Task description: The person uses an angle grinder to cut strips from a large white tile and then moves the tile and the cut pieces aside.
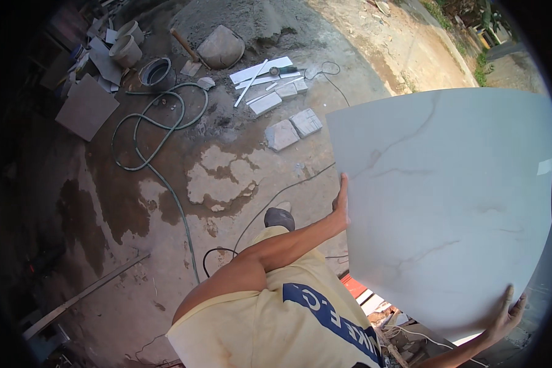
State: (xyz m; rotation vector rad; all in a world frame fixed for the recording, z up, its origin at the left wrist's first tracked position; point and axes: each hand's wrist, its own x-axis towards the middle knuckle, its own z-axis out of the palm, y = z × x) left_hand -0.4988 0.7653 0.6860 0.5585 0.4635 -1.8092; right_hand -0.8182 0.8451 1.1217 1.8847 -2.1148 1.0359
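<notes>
A large, pale grey, brown-veined rectangular slab (448, 202) is held at the person's right, its left edge by the left hand (341, 205), its lower-right edge by the right hand (508, 314). Positioning appears underway; even two-handed support is likely required next.

We see a pale blue-grey marble-patterned tile (448, 202) crossed by thin, branching, brownish-grey veins, with a small white sticker (544, 167) near one edge. The cream-yellow T-shirt (227, 322) carries a navy-blue band with white lettering. Below, we find a tan-grey concrete floor (159, 282) blotched irregularly with dark brown. We also notice a dull green hose (190, 245), an off-white bucket (126, 52), a dark grey shoe (280, 219) and an orange-brown wooden handle (184, 45).
</notes>
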